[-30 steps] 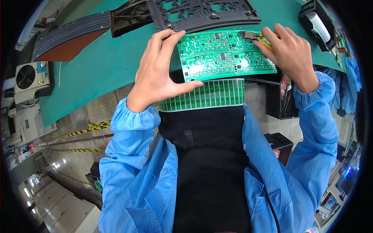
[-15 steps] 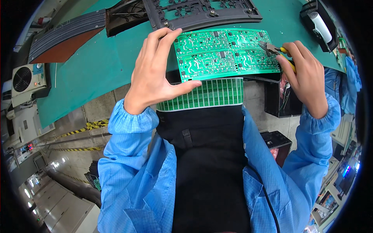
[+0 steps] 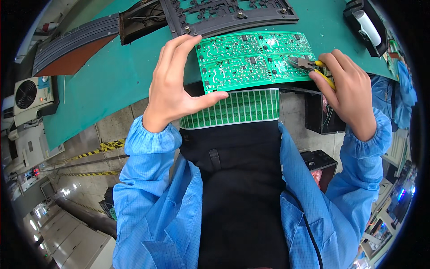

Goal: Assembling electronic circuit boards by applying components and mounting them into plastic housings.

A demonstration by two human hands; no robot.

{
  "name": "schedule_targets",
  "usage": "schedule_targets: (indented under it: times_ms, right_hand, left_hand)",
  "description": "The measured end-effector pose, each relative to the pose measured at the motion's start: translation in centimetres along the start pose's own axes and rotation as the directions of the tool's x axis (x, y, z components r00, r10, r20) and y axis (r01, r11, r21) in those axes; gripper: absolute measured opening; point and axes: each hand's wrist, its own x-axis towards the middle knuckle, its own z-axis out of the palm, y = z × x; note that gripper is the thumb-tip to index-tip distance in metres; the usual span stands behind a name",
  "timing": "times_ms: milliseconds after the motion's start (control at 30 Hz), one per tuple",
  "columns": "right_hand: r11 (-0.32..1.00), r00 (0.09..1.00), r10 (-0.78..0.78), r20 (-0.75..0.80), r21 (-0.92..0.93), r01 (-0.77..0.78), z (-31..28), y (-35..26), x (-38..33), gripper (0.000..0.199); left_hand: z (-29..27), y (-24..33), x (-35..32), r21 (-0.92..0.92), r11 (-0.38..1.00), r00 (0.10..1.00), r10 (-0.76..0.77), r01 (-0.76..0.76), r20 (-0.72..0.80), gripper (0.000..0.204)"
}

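Observation:
A green circuit board panel [image 3: 242, 67], divided into several populated sections, is tilted toward me at the bench's near edge. My left hand [image 3: 172, 83] grips its left side, fingers at the far corner and thumb at the near one. In my right hand [image 3: 347, 85] is a pair of cutting pliers [image 3: 304, 63] with yellow handles. The pliers' jaws lie over the lower right section of the board; whether they touch it I cannot tell. Below the board, a sheet of small green labels [image 3: 233, 109] in a grid lies at my lap.
Behind the board sits a dark fixture frame [image 3: 233, 23] with cutouts and metal knobs, on the green bench mat [image 3: 107, 89]. A black holder with a white roll [image 3: 368, 28] stands at far right. A fan unit [image 3: 31, 95] is at left; black bins [image 3: 320, 112] are below right.
The pliers have moved left and slightly down over the board, with my right hand following. The board and my left hand have shifted a little to the left.

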Motion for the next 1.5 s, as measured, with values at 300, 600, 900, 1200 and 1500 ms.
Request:
schedule_targets:
  times_ms: [300, 600, 900, 1200, 1500]
  right_hand:
    - [0.999, 0.997, -0.042, 0.065, 0.028, 0.041, 0.6, 0.4, 0.3, 0.028]
    - [0.992, 0.992, -0.115, 0.048, -0.055, 0.117, 1.5, 0.4, 0.6, 0.028]
    - [0.966, 0.977, -0.207, -0.042, -0.166, 0.197, 2.6, 1.3, 0.2, 0.032]
    - [0.961, 0.976, 0.139, -0.167, -0.214, -0.173, 3.9, 7.7, -0.8, 0.029]
    - [0.971, 0.979, 0.163, -0.122, -0.155, -0.181, 5.3, 8.5, -0.8, 0.039]
  left_hand:
    - [0.1, 0.6, 0.0, 0.008, 1.0, 1.0, 0.003, -0.003, 0.006, 0.103]
    - [0.2, 0.6, -0.3, 0.046, 0.999, 1.0, -0.007, 0.006, 0.013, 0.108]
    - [0.3, 0.8, -0.1, 0.034, 0.999, 1.0, 0.008, -0.008, 0.006, 0.116]
    - [0.3, 0.9, -0.1, 0.009, 1.0, 1.0, -0.009, 0.009, -0.004, 0.114]
    - [0.6, 0.7, -0.3, 0.005, 1.0, 0.997, -0.014, 0.015, -0.074, 0.103]
